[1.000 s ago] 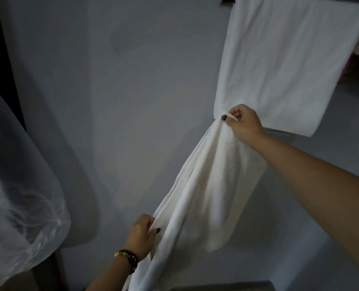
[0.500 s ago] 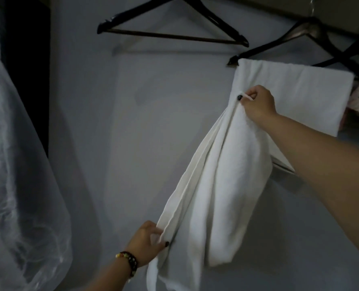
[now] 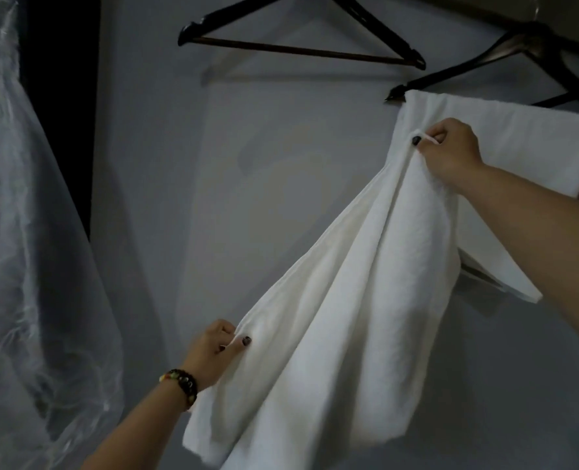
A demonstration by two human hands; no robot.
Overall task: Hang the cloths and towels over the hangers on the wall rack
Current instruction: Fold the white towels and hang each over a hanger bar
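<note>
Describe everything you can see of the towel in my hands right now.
The towel is plain white, soft and thick-looking, like terry cloth. It hangs bunched in long folds, stretched on a slant between both hands. The right hand pinches its upper end, in front of a second white towel already draped on a dark hanger. The left hand grips its left edge lower down. Its bottom hangs free.

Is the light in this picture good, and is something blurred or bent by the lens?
Head view: dim, bluish light; the towel is brightest, soft shadows on the wall; the empty hanger is nearly a silhouette; slight softness overall; wide-angle stretch at the edges.
</note>
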